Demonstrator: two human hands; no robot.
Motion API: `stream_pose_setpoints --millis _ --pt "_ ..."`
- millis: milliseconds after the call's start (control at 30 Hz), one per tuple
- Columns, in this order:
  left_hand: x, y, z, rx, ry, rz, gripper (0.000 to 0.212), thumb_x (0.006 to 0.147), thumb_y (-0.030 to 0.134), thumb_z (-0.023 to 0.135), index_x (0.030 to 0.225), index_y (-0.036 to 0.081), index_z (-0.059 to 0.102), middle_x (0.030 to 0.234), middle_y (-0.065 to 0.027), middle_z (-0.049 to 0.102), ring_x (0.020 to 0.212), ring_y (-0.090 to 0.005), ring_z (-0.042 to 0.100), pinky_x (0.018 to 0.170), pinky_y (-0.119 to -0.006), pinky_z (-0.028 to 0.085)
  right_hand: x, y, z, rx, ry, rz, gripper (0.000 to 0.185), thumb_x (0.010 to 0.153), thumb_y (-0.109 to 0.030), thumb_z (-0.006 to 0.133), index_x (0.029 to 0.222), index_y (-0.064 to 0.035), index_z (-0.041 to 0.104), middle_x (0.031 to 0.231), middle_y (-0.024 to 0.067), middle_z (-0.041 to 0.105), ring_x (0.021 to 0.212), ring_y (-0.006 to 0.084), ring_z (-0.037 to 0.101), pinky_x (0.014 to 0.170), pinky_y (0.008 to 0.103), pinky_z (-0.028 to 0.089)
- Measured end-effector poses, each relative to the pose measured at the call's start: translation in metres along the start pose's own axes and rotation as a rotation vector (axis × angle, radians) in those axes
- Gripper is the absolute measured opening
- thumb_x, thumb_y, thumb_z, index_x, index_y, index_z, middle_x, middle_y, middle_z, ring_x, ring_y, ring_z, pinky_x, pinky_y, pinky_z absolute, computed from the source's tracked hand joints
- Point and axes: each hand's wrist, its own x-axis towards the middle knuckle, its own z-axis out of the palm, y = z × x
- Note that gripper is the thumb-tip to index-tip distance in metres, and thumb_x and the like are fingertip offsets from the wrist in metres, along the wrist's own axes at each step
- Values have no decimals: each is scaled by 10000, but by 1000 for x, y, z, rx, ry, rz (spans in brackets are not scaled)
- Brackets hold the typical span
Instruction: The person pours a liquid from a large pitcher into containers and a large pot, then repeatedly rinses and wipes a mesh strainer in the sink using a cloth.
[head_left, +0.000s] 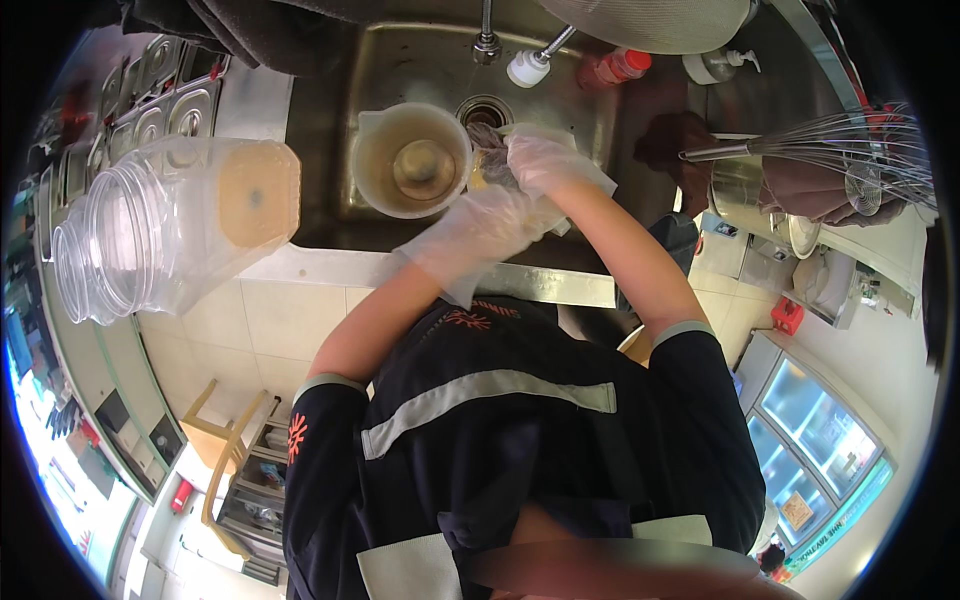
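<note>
My hands meet low over the steel sink (322, 172), both in loose clear plastic gloves. My right hand (551, 159) grips a grey, crumpled mesh-like bundle (489, 146) with a yellow patch on its lower side. My left hand (484, 225) lies just below, against the same bundle; its fingertips are hidden, so I cannot tell its grip. A pale, translucent edge shows behind the right hand, too covered to name. Left of the bundle stands a translucent plastic pitcher (411, 159) with a spout and some cloudy liquid at its bottom. The drain (484, 112) lies just beyond the hands.
A large clear plastic jar (180, 225) lies on its side at the left edge. Above the sink are a white spray head (529, 69), a red-capped bottle (615, 67) and a pump bottle (720, 66). A wire whisk (817, 135) sticks out at right.
</note>
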Motion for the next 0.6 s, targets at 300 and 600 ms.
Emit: stream_pose_setpoints --millis 300,600 --pt "-50 -72 -26 277 -66 -272 239 821 347 665 810 116 725 768 -63 708 720 -291 715 624 -408 565 -23 -19 -10 461 687 130 165 882 -84 523 858 -69 685 907 172 679 920 356 670 814 411 547" --pt "-76 -101 -21 545 -188 -150 144 801 203 635 737 99 713 730 -98 692 656 -295 709 587 -390 557 -24 -17 -13 665 577 149 193 945 -135 504 1002 -47 667 1088 178 673 1078 322 650 931 386 490"
